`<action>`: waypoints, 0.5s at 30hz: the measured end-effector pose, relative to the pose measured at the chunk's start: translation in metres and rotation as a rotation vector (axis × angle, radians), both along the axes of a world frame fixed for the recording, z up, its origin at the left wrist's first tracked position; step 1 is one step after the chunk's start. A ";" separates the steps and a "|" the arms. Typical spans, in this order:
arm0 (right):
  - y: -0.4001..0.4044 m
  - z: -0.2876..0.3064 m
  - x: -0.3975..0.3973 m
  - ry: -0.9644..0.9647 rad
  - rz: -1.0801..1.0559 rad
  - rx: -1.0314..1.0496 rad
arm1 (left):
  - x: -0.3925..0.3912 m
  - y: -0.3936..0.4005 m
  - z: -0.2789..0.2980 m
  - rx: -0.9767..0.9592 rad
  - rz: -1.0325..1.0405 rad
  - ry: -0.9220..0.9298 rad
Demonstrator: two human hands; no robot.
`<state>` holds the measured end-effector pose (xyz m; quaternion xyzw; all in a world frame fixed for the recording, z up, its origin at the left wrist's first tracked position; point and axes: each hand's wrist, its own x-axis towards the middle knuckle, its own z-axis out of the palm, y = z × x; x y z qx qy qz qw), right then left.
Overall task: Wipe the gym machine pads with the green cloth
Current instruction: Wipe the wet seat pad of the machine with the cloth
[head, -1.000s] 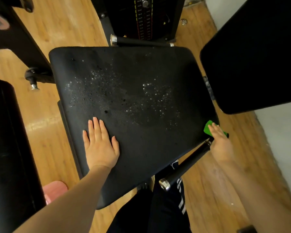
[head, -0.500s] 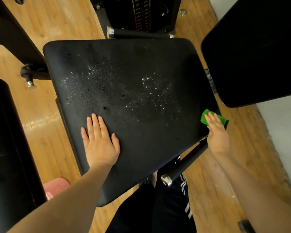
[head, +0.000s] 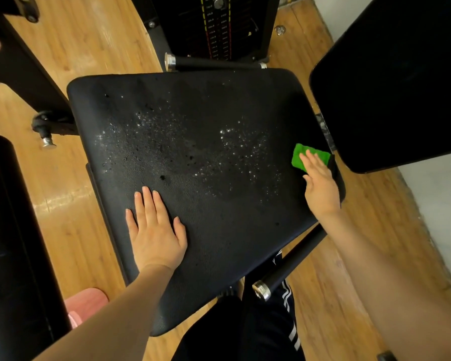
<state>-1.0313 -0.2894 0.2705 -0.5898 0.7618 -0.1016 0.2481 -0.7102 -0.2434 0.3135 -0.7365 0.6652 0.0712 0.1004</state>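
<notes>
A wide black seat pad (head: pixel 219 121) fills the middle of the view, speckled with spray droplets across its centre. My left hand (head: pixel 155 230) lies flat on the pad's near left part, fingers straight. A folded green cloth (head: pixel 301 155) sits on the pad's right edge, and my right hand (head: pixel 320 183) presses down on it with straight fingers. A second black pad (head: pixel 396 74) rises at the upper right, just beyond the cloth.
Black handle bars with chrome caps stick out behind the pad (head: pixel 206 64) and below its right corner (head: pixel 284 274). A weight stack (head: pixel 219 24) stands at the top. Another black pad (head: pixel 11 243) lies at the left. The floor (head: pixel 71 178) is wood; my dark trousers (head: pixel 258 327) show below.
My right hand has slid the green cloth up from the pad's near right corner onto its right edge. My left hand has stayed flat in the same spot.
</notes>
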 end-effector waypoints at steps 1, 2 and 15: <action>0.008 0.000 0.000 0.003 -0.027 0.000 | 0.000 -0.001 0.000 0.001 0.001 -0.006; 0.018 0.001 -0.001 0.011 -0.044 0.012 | 0.000 -0.001 0.000 0.005 0.002 -0.009; -0.045 0.027 0.011 -0.049 -0.047 -0.158 | 0.000 -0.001 0.000 0.029 -0.010 -0.029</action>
